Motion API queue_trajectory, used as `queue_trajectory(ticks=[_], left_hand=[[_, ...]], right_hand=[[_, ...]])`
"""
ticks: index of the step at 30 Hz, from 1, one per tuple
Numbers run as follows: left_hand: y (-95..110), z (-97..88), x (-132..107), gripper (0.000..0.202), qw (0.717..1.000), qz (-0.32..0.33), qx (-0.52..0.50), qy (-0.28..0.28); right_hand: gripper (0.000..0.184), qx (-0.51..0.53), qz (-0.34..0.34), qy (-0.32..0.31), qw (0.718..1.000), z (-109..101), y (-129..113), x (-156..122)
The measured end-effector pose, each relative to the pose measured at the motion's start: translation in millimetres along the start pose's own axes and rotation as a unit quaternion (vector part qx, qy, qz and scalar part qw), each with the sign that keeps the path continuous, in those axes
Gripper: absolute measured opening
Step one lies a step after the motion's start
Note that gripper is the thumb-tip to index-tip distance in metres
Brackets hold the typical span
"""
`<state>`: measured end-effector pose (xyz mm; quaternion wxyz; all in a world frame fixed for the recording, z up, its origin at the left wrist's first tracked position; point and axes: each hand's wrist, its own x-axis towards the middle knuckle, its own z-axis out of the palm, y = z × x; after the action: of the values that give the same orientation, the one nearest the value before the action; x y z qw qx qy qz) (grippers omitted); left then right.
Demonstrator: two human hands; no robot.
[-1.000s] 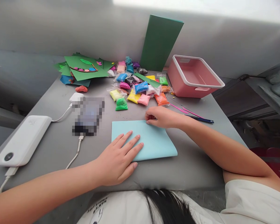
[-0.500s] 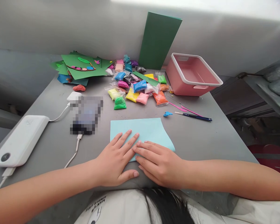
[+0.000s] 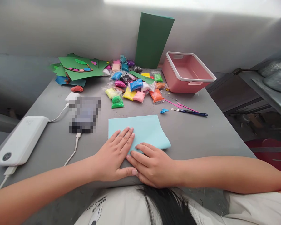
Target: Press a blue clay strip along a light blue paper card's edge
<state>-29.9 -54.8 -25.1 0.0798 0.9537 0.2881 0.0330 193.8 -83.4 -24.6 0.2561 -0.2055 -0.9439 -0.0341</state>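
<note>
Currently, the light-blue sheet (image 3: 144, 128) is pressed onto the tabletop (image 3: 201, 137) by the left hand (image 3: 114, 159) and right hand (image 3: 152, 165), each grip splayed flat.

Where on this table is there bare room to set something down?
Bare: right of the blue sheet, nearer than the blue tool, to the table edge; also between power bank and green papers. Crowded: clay packets at back.

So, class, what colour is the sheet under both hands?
The sheet is plain light blue; the head view shows it best.
</note>
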Motion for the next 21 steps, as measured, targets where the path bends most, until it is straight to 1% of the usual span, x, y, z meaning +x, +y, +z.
queue_trajectory(ticks=[2,5,9,12,15,18,21], left_hand=[[0,-0.2,0,0.101,1.0,-0.004,0.0,-0.007],[-1,0.3,-1,0.1,1.0,-0.005,-0.003,-0.009],[-2,-2.9,0,0.095,1.0,-0.007,-0.009,-0.022],[-2,-9.6,2,0.079,0.998,-0.019,-0.021,-0.055],[-1,-14.9,5,0.062,0.996,-0.039,-0.026,-0.076],[0,-14.0,6,0.058,0.996,-0.049,-0.017,-0.069],[-1,-8.2,4,0.058,0.998,-0.043,-0.006,-0.037]], right_hand=[[0.04,-0.005,0.006,-0.008,1.0,1,0,4],[0.035,-0.007,0.01,-0.009,1.0,0,1,6],[0.03,-0.018,0.025,-0.026,0.999,-8,2,-7],[0.032,-0.054,0.05,-0.043,0.996,-20,1,-25],[0.033,-0.095,0.094,-0.063,0.989,-33,-2,-42],[0.032,-0.131,0.137,-0.076,0.979,-44,-5,-56],[0.03,-0.154,0.163,-0.076,0.972,-52,-5,-67]])
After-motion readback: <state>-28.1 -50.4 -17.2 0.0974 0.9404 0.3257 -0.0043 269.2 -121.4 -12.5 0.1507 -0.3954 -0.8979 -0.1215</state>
